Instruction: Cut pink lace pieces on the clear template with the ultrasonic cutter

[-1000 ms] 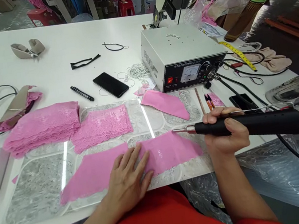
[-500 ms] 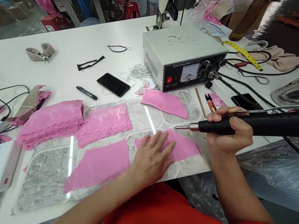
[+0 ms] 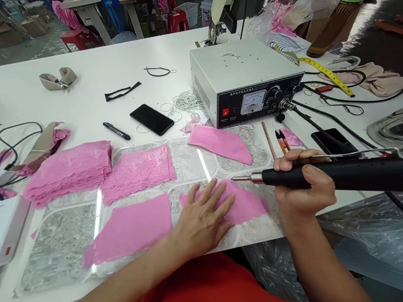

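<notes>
Lying spread, the left hand [image 3: 203, 220] covers part of a pink cloth [image 3: 245, 204] on the patterned sheet [image 3: 58, 244]; the right hand [image 3: 304, 182] wraps around a black tool [image 3: 360, 174], its tip at the cloth's far edge, contact unclear. Chinese characters and apparently "RS-500WT" label the grey box [image 3: 242, 64]; the pen's [image 3: 116, 131] white lettering is illegible.

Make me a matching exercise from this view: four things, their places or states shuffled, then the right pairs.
1. Left hand
2. Right hand
3. Marker pen
4. Yellow tape measure

A. lying just left of a black phone
B. wrapped around the black tool
C. resting on a pink fabric piece
D. lying right of the grey box

Pairs: 1-C, 2-B, 3-A, 4-D
</notes>
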A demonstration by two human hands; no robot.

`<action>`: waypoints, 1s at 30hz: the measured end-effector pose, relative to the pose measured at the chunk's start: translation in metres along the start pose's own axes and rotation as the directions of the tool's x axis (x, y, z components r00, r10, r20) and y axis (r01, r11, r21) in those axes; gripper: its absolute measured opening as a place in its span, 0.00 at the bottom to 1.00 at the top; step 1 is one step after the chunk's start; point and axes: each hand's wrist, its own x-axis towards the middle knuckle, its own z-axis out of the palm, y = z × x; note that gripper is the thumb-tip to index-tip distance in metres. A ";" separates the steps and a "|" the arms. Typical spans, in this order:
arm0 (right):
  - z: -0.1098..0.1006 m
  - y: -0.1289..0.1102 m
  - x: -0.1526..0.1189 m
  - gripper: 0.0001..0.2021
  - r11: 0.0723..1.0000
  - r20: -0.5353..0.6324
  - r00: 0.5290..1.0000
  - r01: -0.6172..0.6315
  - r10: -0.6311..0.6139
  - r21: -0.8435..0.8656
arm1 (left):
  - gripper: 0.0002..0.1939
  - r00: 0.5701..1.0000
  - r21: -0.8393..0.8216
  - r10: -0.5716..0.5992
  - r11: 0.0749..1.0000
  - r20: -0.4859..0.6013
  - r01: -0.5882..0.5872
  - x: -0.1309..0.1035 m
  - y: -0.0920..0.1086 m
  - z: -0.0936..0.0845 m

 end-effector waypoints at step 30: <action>0.006 0.002 -0.002 0.08 1.000 -0.016 1.000 -0.007 0.006 -0.011 | 0.22 1.000 -0.019 0.026 0.999 0.000 -0.026 0.001 -0.007 0.006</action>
